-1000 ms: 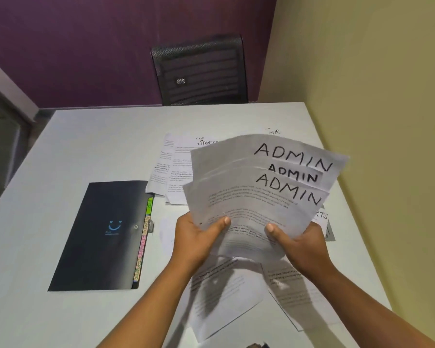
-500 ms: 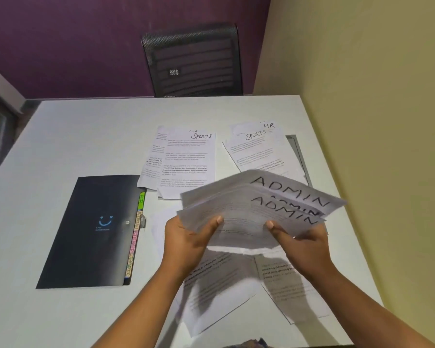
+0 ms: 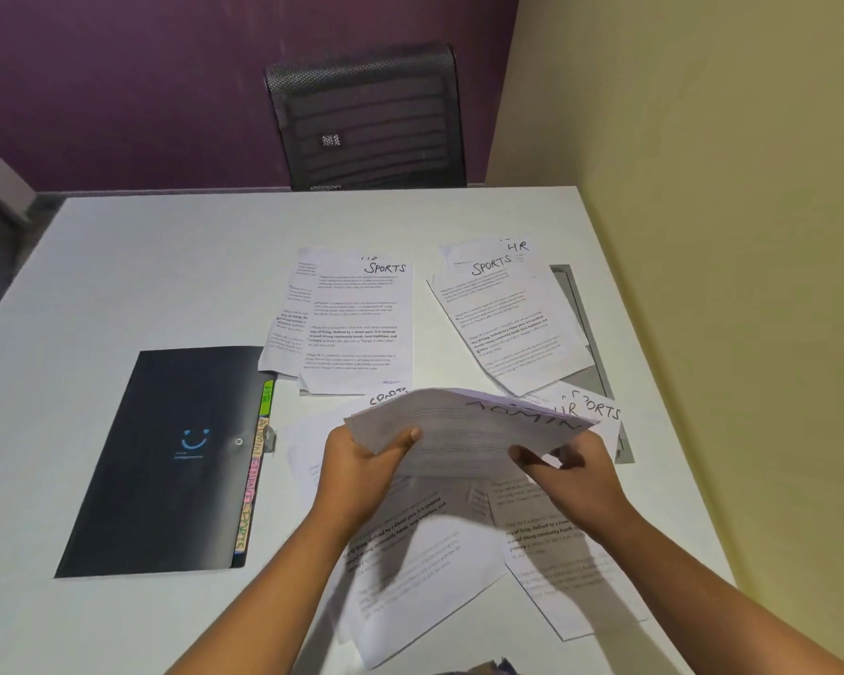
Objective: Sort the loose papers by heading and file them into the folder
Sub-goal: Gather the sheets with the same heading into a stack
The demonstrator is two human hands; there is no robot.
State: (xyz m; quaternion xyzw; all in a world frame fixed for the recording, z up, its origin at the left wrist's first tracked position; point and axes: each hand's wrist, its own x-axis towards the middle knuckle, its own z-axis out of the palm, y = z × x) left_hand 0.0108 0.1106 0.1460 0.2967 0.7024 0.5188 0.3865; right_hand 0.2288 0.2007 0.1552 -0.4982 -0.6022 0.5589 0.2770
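One folder (image 3: 166,460); one chair (image 3: 366,119); one table (image 3: 142,265); papers (image 3: 361,324) overlapping, uncountable.

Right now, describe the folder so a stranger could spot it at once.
On the white table, look left of the loose papers. The folder lies flat there: black, with a blue smile mark and coloured tabs along its right edge.

The person's left hand (image 3: 361,472) and right hand (image 3: 576,475) were bare, and the left forearm (image 3: 283,577) and right forearm (image 3: 693,587) were likewise uncovered as far as the lower edge of the view. Between the arms, at that edge, a sliver of dark mottled cloth (image 3: 500,667) showed, too little to identify.
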